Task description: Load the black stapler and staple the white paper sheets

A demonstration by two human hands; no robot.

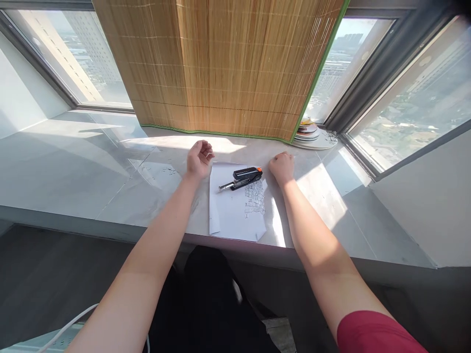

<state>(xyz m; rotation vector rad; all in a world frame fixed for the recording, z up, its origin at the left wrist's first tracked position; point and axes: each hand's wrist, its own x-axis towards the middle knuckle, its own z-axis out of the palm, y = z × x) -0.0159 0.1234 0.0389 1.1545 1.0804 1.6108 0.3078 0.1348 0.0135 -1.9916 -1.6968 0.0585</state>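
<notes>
Well, the right hand (282, 167) hides its grip; the left hand (199, 159) curls half-open beside paper (228, 211) on the sunlit windowsill (154, 171).

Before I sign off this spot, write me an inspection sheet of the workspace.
Surface: pale grey stone-like window ledge, streaked with sunlight and shadow.
Job's things: black stapler with an orange tip, silver magazine exposed, lying on white paper; loose silver staples clustered on the paper's right side.
Clutter: small dark bits left of the paper; stacked round plate-like pieces in the far right corner.
Hands: left hand half-open, beside the paper's far left corner, seemingly empty; right hand curled, right of the stapler, contents hidden.
Cables: white cable below the ledge, lower left.
Surroundings: brown slatted blind with green edging; dark-framed windows.
</notes>
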